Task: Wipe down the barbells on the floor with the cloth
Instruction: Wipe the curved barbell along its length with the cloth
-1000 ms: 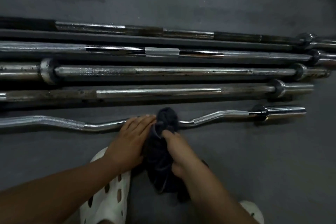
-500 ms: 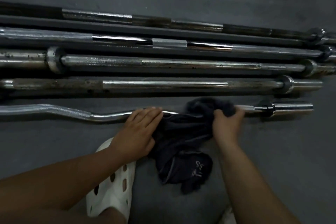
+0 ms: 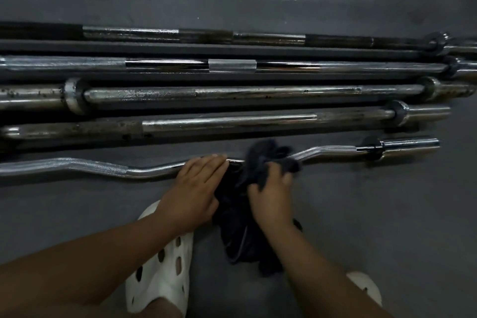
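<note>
The curl bar (image 3: 77,164) lies on the floor (image 3: 387,214), nearest the person. The right grip (image 3: 273,196) clutches a dark cloth (image 3: 235,214) at the bar's middle, where blur makes it seem wrapped over. The left grip (image 3: 196,188) presses flat, fingers straight, just beside.

No text, brand, label or number can be read. The barbells (image 3: 227,121) show only bare, knurled and rust-spotted metal with no stamped marks legible. The cloth (image 3: 240,235) is dark and motion-blurred, so no print can be made out. The white clog (image 3: 160,273) nearest the camera has no visible logo.
</note>
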A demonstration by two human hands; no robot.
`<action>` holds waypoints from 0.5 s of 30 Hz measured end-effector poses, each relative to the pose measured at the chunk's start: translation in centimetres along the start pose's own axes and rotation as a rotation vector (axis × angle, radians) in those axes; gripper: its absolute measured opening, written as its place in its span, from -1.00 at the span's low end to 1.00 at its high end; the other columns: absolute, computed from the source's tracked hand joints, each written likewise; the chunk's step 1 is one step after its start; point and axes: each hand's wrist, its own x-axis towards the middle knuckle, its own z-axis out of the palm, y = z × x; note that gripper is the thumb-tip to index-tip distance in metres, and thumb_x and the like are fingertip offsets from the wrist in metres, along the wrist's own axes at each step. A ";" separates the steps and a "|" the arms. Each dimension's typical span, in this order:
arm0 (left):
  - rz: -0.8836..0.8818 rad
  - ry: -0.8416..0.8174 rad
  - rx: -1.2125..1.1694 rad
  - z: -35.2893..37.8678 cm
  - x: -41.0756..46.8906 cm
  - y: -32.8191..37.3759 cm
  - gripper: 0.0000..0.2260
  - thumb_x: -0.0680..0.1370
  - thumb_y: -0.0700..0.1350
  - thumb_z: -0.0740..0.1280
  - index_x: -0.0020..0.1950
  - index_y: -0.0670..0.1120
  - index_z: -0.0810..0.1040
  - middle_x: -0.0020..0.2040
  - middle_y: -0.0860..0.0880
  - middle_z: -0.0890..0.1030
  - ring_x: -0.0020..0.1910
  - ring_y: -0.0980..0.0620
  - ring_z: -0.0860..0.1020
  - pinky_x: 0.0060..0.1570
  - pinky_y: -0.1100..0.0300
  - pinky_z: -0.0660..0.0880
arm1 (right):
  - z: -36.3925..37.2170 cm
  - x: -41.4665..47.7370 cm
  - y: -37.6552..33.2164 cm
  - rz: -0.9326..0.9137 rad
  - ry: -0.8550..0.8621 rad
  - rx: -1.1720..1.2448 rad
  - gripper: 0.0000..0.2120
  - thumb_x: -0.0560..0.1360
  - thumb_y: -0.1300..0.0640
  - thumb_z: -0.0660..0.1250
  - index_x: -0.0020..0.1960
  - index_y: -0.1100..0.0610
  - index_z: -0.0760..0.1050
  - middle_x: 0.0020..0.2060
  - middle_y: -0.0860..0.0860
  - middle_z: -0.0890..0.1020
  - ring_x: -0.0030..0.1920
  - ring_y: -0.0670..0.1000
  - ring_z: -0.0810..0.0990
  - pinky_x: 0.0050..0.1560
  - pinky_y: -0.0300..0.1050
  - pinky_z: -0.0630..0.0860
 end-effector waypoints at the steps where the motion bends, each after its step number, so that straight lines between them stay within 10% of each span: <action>1: -0.001 0.005 0.007 -0.1 0.0 0.0 -0.32 0.35 -0.04 0.24 0.49 -0.14 0.37 0.49 -0.09 0.36 0.47 -0.10 0.32 0.48 -0.02 0.15 | 0.0 -0.4 -0.2 -0.114 -0.105 -0.010 -0.52 0.41 0.18 0.39 0.31 0.06 0.40 0.17 0.16 0.35 0.09 0.27 0.51 0.17 0.06 0.49; 7: 0.007 0.052 -0.013 0.2 0.1 -0.1 -0.29 0.34 -0.05 0.26 0.51 -0.15 0.35 0.51 -0.08 0.34 0.48 -0.08 0.30 0.47 -0.03 0.16 | -5.0 4.7 3.9 0.173 0.290 0.020 -0.31 0.42 0.25 0.38 0.50 0.00 0.27 0.36 0.28 0.28 0.18 0.35 0.49 0.24 0.11 0.48; 15: 0.020 0.043 -0.014 0.7 0.2 -0.2 -0.30 0.38 -0.02 0.27 0.53 -0.13 0.32 0.53 -0.07 0.30 0.50 -0.08 0.27 0.48 -0.05 0.17 | -3.7 2.6 0.4 -0.419 -0.062 -0.205 -0.49 0.38 0.15 0.40 0.29 -0.10 0.45 0.26 0.13 0.39 0.20 0.21 0.48 0.22 0.04 0.51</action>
